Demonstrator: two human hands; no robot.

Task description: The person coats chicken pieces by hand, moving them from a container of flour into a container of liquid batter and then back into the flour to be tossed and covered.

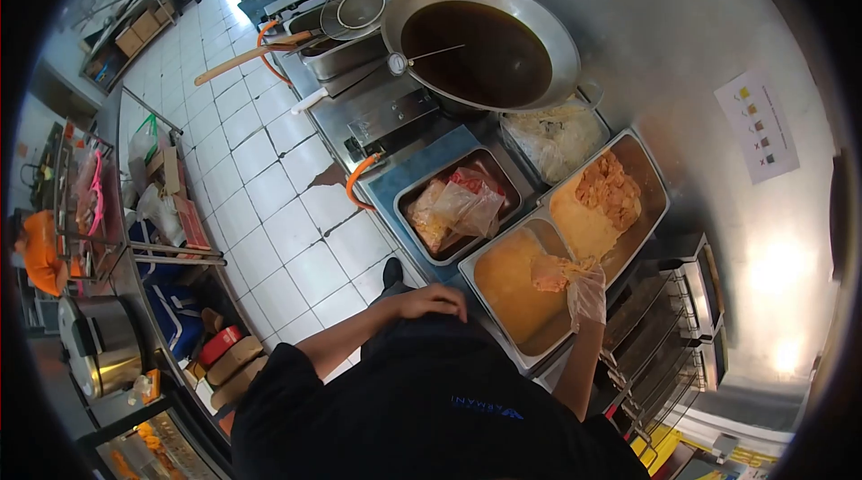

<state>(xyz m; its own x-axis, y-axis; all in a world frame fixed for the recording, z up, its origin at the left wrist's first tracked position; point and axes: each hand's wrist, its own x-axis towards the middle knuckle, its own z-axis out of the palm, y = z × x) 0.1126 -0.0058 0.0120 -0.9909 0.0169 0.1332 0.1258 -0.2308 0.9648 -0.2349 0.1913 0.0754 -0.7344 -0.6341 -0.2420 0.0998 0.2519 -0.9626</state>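
Observation:
My right hand (588, 294), in a clear plastic glove, grips a piece of raw chicken (549, 275) above the front metal tray (530, 359). Light brown batter or coating (514, 287) lies in that tray. Adjoining it is a second metal tray (663, 176) with a pile of raw chicken (609, 194) on similar coating. Bare and loosely bent, my left hand (433, 302) rests by the front of my black shirt, holding nothing I can see. A smaller metal pan (409, 233) nearby contains plastic bags (469, 203) of food.
A wide wok of dark oil (476, 53) stands behind the trays, with a thermometer (398, 63) on its rim. Strainers (361, 8) lie beside it. Wire racks (651, 345) are at the right. Shelves and a rice cooker (101, 347) line the left across a tiled floor.

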